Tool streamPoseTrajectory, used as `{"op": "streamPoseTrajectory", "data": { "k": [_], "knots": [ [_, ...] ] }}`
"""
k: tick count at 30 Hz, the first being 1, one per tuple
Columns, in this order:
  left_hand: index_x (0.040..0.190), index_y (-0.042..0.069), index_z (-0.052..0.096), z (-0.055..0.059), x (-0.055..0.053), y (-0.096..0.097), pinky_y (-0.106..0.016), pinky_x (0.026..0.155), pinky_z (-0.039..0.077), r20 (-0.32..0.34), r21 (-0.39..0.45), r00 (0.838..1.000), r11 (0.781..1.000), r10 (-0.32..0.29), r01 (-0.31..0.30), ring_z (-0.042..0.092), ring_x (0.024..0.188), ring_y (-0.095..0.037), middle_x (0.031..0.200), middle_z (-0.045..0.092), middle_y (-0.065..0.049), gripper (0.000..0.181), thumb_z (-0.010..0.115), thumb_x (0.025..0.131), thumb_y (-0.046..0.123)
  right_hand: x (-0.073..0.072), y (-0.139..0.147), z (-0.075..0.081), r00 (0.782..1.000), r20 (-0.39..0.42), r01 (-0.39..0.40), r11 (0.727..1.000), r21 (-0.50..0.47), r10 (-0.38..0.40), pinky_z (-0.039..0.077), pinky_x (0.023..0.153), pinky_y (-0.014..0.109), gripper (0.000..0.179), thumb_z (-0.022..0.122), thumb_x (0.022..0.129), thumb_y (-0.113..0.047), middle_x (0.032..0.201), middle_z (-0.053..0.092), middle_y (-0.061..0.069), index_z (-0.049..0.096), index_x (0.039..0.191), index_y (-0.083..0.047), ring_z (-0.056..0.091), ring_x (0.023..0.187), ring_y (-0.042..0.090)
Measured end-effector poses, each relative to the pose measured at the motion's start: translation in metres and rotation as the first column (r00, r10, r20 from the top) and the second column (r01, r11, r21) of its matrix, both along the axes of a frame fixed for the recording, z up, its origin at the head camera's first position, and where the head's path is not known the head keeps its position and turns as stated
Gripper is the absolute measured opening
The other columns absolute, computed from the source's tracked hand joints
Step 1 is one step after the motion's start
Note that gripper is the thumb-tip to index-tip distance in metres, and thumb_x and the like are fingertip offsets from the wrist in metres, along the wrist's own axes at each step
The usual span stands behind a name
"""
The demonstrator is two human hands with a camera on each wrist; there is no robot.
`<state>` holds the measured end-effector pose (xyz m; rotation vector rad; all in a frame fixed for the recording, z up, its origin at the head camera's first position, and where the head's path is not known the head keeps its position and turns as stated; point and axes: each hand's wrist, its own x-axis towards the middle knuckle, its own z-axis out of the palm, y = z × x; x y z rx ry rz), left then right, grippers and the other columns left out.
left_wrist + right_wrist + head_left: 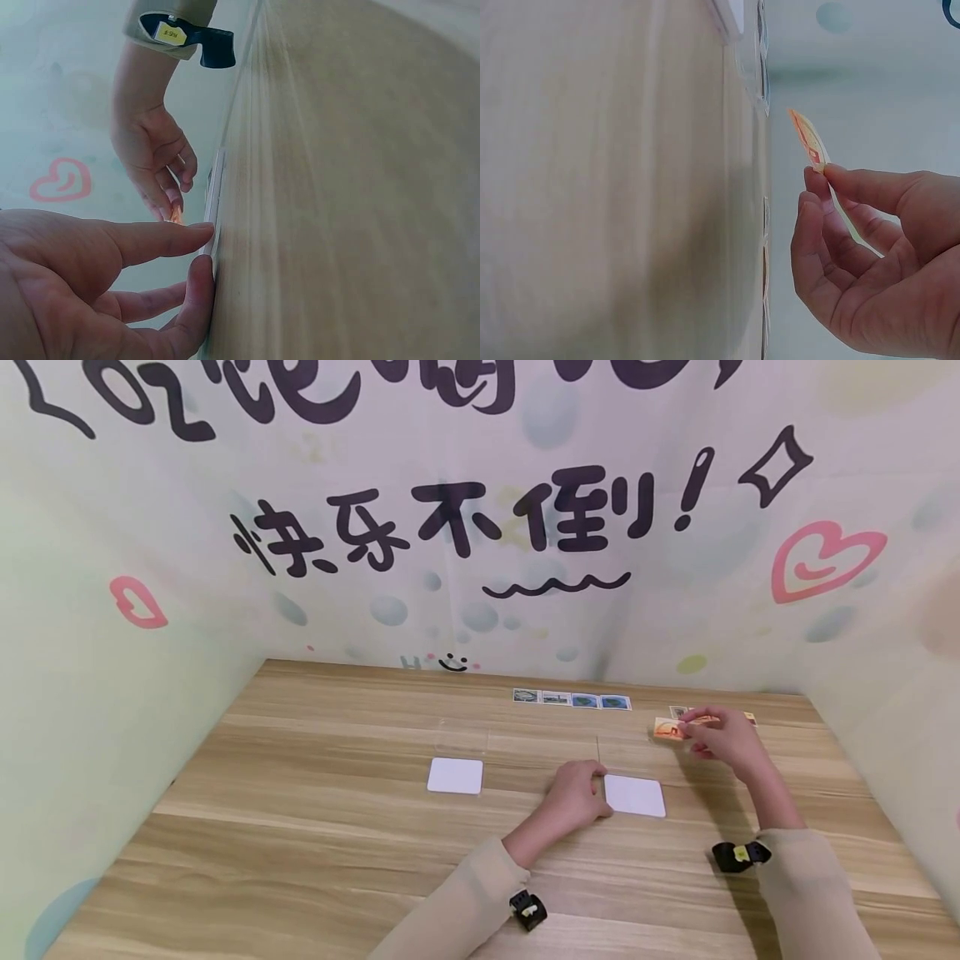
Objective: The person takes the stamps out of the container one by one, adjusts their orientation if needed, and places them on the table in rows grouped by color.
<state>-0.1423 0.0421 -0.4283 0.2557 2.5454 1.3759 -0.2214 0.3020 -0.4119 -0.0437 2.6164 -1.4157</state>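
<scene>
My right hand (723,739) pinches a small orange stamp (669,729) between thumb and fingertips, raised above the table. In the right wrist view the stamp (810,141) stands out past the fingertips, slightly bent. My left hand (573,795) holds the left side of a white rectangular card (634,796), with finger and thumb at its edge. The left wrist view shows this card (215,191) nearly edge-on, low on the table. A thin clear sheet, faintly outlined, lies behind the card. A second white card (455,775) lies further left, with a clear sheet (462,737) behind it.
A row of several blue and grey stamps (572,699) lies along the back of the table (315,860). Another row of stamps (751,719) lies at the back right, partly hidden by my right hand. A printed cloth (375,635) hangs behind the table.
</scene>
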Motion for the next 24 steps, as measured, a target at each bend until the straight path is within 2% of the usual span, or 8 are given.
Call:
{"op": "streamPoseTrajectory", "data": {
  "k": [6, 16, 24],
  "knots": [
    [0.129, -0.004, 0.069, 0.0000, 0.0003, -0.0002, -0.018, 0.053, 0.033, 0.003, 0.007, 1.000, 1.000, -0.001, 0.001, 0.039, 0.058, -0.007, 0.069, 0.046, 0.003, 0.051, 0.086, 0.081, -0.004, -0.0024, -0.0008, 0.0006, 1.000, 0.004, 0.005, 1.000, 0.015, -0.005, 0.060, 0.064, 0.027, 0.035, 0.061, 0.107, -0.010, 0.089, 0.073, 0.004, 0.056, 0.126, 0.018, 0.061, 0.067, 0.011],
    [0.129, -0.002, 0.070, -0.0011, 0.0001, 0.0006, -0.019, 0.052, 0.031, 0.000, -0.013, 1.000, 1.000, 0.001, -0.001, 0.037, 0.055, -0.007, 0.066, 0.045, 0.004, 0.051, 0.087, 0.081, -0.002, -0.0062, -0.0007, -0.0003, 1.000, 0.004, 0.015, 1.000, 0.021, -0.015, 0.059, 0.063, 0.025, 0.034, 0.061, 0.106, -0.010, 0.085, 0.071, 0.000, 0.056, 0.124, 0.018, 0.061, 0.066, 0.010],
    [0.129, -0.004, 0.070, -0.0012, 0.0002, 0.0007, -0.019, 0.052, 0.031, 0.005, 0.003, 1.000, 1.000, 0.005, -0.005, 0.036, 0.055, -0.007, 0.065, 0.045, 0.004, 0.051, 0.086, 0.081, -0.004, -0.0069, -0.0010, 0.0010, 1.000, 0.001, 0.023, 0.999, 0.022, -0.023, 0.060, 0.063, 0.025, 0.033, 0.062, 0.106, -0.011, 0.087, 0.071, 0.000, 0.056, 0.123, 0.017, 0.062, 0.067, 0.010]
  ]
}}
